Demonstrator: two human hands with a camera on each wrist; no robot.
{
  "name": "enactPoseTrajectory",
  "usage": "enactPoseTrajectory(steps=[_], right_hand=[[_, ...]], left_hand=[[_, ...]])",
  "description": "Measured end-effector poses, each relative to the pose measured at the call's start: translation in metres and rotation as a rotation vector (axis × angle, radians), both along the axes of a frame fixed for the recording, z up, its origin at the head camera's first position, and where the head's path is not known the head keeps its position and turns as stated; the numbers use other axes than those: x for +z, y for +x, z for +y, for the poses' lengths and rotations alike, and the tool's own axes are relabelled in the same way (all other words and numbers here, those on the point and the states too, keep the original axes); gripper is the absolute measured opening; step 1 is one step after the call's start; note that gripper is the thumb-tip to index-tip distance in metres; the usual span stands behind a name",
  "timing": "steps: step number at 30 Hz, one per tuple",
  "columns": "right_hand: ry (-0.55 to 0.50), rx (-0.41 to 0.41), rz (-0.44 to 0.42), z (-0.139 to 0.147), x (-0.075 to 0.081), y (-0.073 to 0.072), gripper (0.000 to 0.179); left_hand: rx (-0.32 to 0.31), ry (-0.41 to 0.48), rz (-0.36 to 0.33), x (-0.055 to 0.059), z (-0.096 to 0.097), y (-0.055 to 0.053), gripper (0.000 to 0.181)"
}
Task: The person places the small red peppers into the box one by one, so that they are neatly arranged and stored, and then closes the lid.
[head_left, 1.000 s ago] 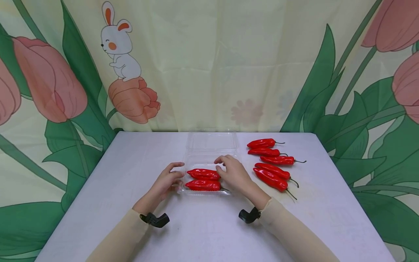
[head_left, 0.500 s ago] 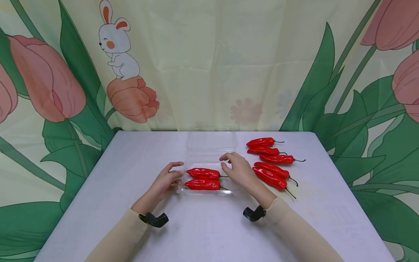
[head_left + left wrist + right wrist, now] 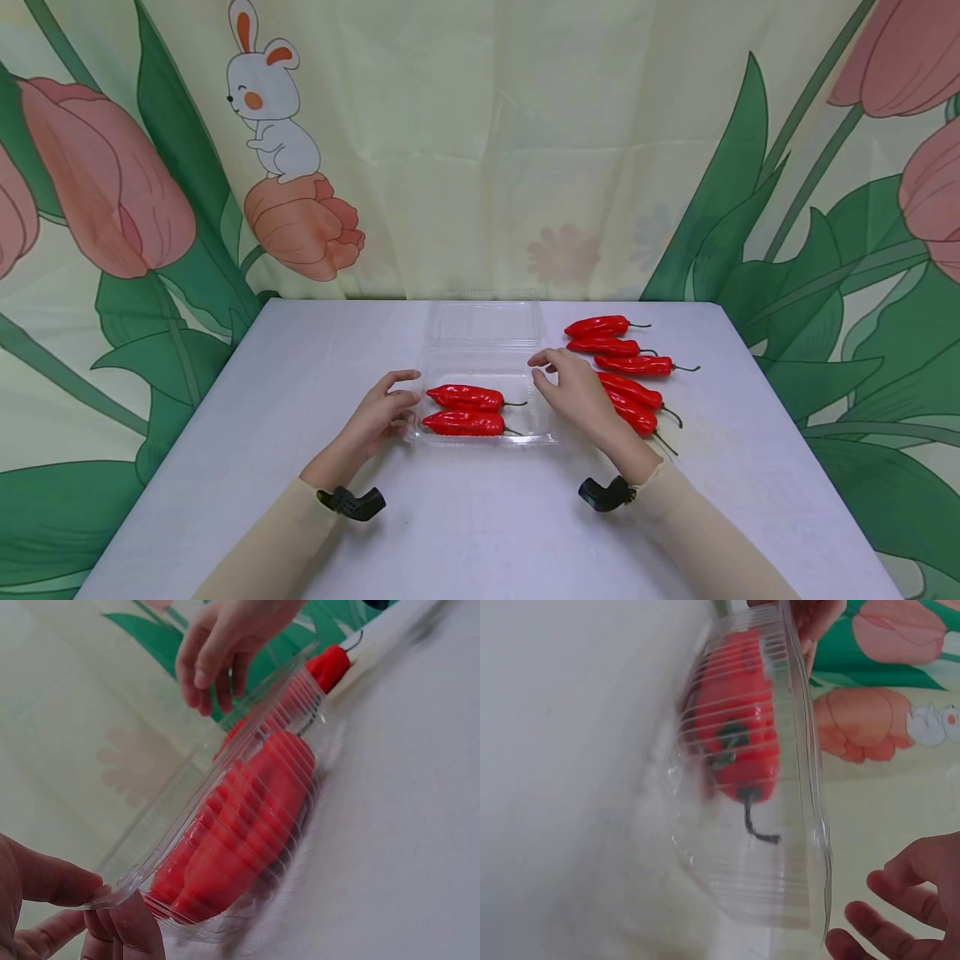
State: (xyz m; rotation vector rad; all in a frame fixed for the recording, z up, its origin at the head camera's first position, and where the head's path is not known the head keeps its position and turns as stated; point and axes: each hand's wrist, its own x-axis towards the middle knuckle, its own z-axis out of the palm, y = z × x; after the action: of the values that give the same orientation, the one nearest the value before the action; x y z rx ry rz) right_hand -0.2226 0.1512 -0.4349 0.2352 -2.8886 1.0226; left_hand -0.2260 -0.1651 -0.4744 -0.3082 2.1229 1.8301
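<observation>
A clear plastic clamshell box (image 3: pixel 480 367) lies on the table, its hinged lid (image 3: pixel 483 323) folded back away from me. Two red chili peppers, a rear one (image 3: pixel 467 397) and a front one (image 3: pixel 463 423), lie side by side inside with stems pointing right. My left hand (image 3: pixel 378 415) pinches the box's left rim; in the left wrist view the thumb (image 3: pixel 64 881) is above the rim and fingers are below it. My right hand (image 3: pixel 573 392) hovers by the box's right edge, fingers loosely bent and holding nothing.
Several more red chili peppers (image 3: pixel 597 326) lie in a loose column on the right side of the white-covered table (image 3: pixel 480 533), the nearest ones partly behind my right hand. A curtain (image 3: pixel 450 167) printed with tulips and a rabbit hangs behind the table.
My right hand has drawn back rightward, off the rear pepper in the box and toward the loose peppers. My left hand has stayed at the left rim.
</observation>
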Motion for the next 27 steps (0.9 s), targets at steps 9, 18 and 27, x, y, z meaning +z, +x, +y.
enactPoseTrajectory(steps=[9,18,27], right_hand=[[0.006,-0.044,-0.007,0.02,-0.003,0.004,0.035],[0.046,-0.079,-0.072,0.048,-0.011,0.005,0.037],[0.08,-0.08,-0.061,0.071,-0.018,0.011,0.035]], left_hand=[[0.0,-0.002,0.004,-0.001,-0.002,0.001,0.052],[-0.002,-0.006,0.001,-0.001,-0.001,0.0,0.052],[0.0,-0.004,0.003,-0.002,-0.002,-0.001,0.053]])
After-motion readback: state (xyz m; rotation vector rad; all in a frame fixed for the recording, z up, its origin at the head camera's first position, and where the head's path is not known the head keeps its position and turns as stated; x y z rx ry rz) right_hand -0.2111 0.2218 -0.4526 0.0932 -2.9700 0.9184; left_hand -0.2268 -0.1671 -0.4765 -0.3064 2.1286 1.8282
